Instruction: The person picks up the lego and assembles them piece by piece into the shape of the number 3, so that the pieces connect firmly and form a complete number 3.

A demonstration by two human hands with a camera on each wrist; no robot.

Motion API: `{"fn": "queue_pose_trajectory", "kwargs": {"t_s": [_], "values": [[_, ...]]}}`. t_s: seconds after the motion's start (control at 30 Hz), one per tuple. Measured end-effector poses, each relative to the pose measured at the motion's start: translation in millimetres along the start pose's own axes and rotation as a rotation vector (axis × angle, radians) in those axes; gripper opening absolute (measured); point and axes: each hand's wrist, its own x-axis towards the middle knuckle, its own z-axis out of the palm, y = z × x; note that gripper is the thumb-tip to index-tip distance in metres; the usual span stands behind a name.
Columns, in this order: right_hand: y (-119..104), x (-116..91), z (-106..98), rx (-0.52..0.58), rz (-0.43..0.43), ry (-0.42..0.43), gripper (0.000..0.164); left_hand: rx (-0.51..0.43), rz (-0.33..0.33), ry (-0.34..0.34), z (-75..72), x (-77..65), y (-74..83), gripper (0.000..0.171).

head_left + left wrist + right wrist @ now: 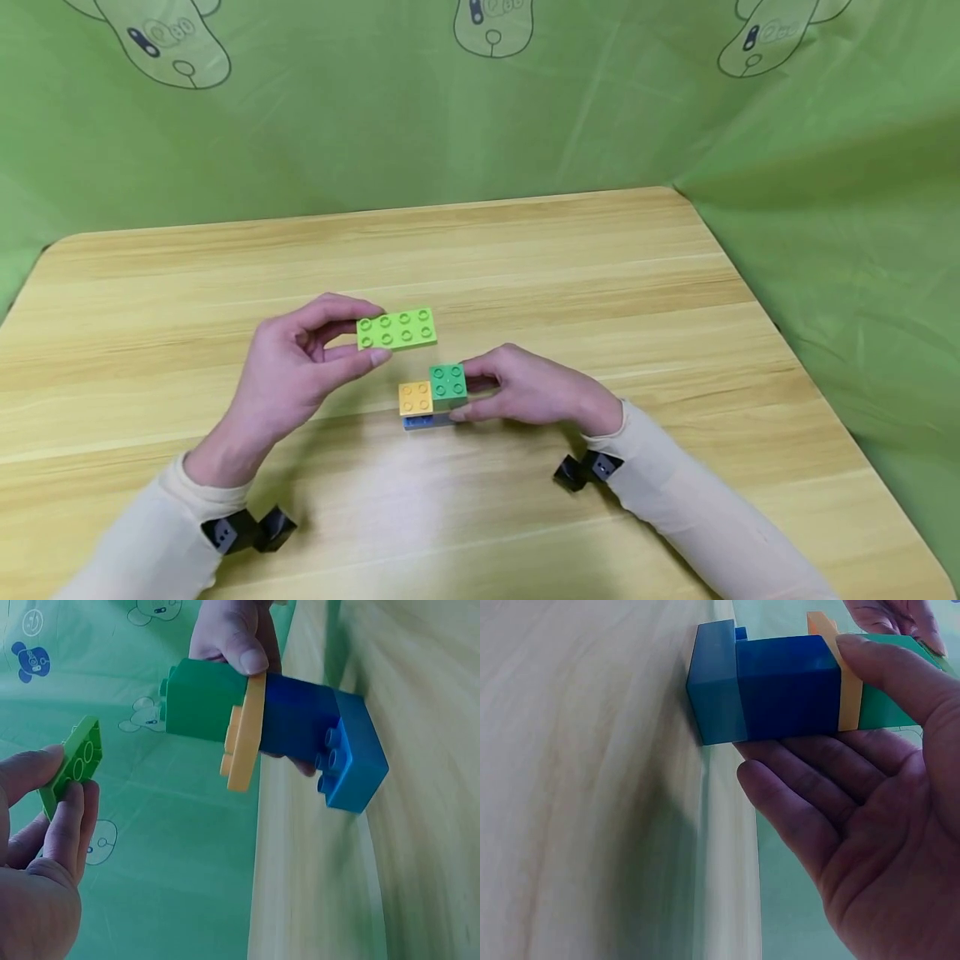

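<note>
My left hand (281, 375) pinches a flat lime-green building brick (408, 328) by its left end, thumb along the near edge and fingers on the far one. Its studs face up, level above the table. To its right and nearer, my right hand (536, 387) grips a stack of bricks from the right side. A green brick (448, 383) tops the stack, on one half of a thin orange plate (415, 398). Under the plate come a dark blue brick (791, 690) and a lighter blue brick (367, 754), some of whose studs show. The right thumb presses by the orange plate.
A wood-grain table (562, 275) lies beneath both hands. Behind it and along its right side hangs a green cloth (360, 125) printed with cartoon animals. Small black devices (232, 532) are strapped at both sleeve cuffs.
</note>
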Motion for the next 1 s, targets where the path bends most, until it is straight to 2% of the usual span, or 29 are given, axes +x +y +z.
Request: {"fn": "queue_pose_trajectory", "kwargs": {"t_s": [0.13,0.33,0.63,1.0], "values": [[0,0,0,0.010,-0.003,0.000,0.032,-0.041,0.009,-0.017,2.7,-1.7,0.4,0.039],[1,0,0,0.029,-0.019,-0.005,0.032,-0.039,0.006,-0.035,6.0,-5.0,-0.2,0.038],[2,0,0,0.033,-0.032,-0.010,0.033,-0.062,0.035,-0.060,12.1,-9.2,-3.9,0.038],[1,0,-1,0.030,-0.026,-0.017,0.034,-0.122,-0.017,-0.102,17.9,-10.9,-9.1,0.041]]}}
